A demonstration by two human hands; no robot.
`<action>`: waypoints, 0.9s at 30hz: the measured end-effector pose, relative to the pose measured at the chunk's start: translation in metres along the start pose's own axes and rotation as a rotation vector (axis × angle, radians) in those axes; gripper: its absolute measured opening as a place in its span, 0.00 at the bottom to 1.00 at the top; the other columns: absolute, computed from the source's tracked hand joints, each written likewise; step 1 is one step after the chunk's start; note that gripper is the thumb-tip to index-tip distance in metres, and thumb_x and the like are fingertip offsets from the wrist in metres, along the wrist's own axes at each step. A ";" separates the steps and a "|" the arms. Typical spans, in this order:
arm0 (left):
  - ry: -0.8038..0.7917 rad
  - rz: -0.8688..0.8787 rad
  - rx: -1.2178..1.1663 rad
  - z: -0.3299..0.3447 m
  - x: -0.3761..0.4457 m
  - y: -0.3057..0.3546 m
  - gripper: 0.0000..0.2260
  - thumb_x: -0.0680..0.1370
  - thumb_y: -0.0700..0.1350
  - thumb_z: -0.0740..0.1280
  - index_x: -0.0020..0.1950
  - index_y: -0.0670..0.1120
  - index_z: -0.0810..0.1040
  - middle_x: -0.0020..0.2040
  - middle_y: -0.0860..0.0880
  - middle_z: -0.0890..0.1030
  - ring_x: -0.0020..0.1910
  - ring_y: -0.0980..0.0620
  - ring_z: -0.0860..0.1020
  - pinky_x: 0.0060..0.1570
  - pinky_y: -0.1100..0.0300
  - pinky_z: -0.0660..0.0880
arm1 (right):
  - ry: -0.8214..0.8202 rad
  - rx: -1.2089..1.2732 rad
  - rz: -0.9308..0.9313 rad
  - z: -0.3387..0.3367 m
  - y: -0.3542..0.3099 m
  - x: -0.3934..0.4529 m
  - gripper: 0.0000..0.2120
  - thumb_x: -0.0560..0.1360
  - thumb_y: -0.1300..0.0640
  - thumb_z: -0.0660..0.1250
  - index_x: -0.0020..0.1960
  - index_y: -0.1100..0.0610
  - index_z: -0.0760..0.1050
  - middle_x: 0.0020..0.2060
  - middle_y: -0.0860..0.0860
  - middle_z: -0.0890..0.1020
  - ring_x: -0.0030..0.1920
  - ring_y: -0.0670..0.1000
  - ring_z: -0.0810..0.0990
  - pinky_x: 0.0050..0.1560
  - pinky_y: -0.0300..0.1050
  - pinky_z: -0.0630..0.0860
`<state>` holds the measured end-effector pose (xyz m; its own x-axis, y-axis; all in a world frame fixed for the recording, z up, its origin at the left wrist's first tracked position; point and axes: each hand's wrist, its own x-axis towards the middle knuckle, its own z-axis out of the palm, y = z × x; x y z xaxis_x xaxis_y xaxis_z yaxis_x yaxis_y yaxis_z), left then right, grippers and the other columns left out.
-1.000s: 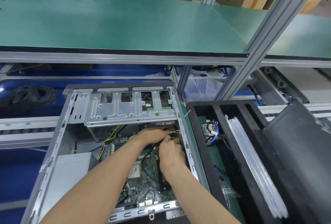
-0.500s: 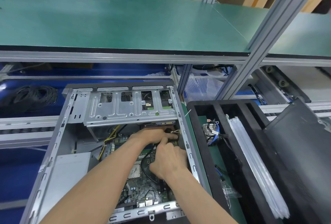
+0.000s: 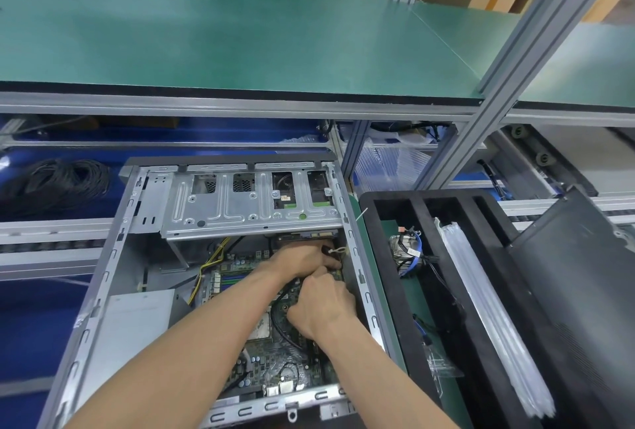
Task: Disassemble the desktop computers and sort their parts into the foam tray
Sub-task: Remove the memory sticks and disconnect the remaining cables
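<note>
Down on the bench sits the open grey sheet-metal desktop case (image 3: 113, 277), with the black foam tray (image 3: 385, 239) touching its right wall, so whatever comes out only has to go a short hop to the right. Inside the case, the green motherboard (image 3: 275, 353) lies flat on the floor, long axis running away from the person, and both hands are jammed into its far-right corner just under the silver drive cage (image 3: 247, 208). Left hand (image 3: 302, 258) is the farther one, fingers curled around a small black cable bundle with a pale zip tie (image 3: 338, 251). Right hand (image 3: 324, 308) sits just in front, touching the left, fingers curled down, but I can't tell what it's pinching. My guess is a connector is being unplugged, and the right hand is nearer the tray for the drop.
</note>
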<state>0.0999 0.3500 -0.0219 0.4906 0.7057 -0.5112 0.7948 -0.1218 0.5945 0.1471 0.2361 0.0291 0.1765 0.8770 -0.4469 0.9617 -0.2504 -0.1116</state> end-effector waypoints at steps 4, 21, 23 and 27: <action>0.009 0.000 0.025 -0.005 -0.005 0.001 0.24 0.77 0.63 0.68 0.70 0.54 0.75 0.65 0.50 0.79 0.61 0.51 0.77 0.52 0.62 0.70 | -0.005 -0.007 0.009 0.001 0.000 0.000 0.28 0.75 0.53 0.65 0.69 0.66 0.62 0.61 0.59 0.76 0.62 0.61 0.77 0.52 0.52 0.76; 0.056 0.037 0.074 -0.004 -0.022 0.003 0.18 0.81 0.60 0.61 0.68 0.57 0.77 0.64 0.55 0.80 0.54 0.58 0.74 0.44 0.66 0.65 | -0.029 -0.025 -0.014 -0.001 0.000 0.000 0.27 0.77 0.53 0.65 0.69 0.66 0.63 0.61 0.59 0.76 0.62 0.60 0.77 0.53 0.52 0.77; 0.053 0.048 0.050 -0.007 -0.027 0.008 0.16 0.80 0.61 0.64 0.64 0.57 0.79 0.61 0.56 0.81 0.52 0.60 0.74 0.40 0.68 0.66 | -0.031 -0.031 -0.012 -0.002 0.000 0.000 0.27 0.77 0.53 0.65 0.69 0.66 0.63 0.61 0.59 0.76 0.62 0.60 0.77 0.53 0.52 0.77; 0.090 -0.029 0.068 -0.004 -0.027 0.004 0.14 0.80 0.60 0.63 0.62 0.58 0.79 0.61 0.52 0.81 0.53 0.56 0.76 0.46 0.69 0.70 | -0.038 -0.005 -0.002 0.001 0.000 0.001 0.28 0.77 0.52 0.66 0.70 0.65 0.62 0.61 0.59 0.76 0.62 0.60 0.77 0.54 0.52 0.77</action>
<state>0.0880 0.3335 -0.0033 0.4357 0.7688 -0.4681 0.8320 -0.1457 0.5353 0.1468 0.2371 0.0281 0.1670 0.8614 -0.4798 0.9630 -0.2470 -0.1083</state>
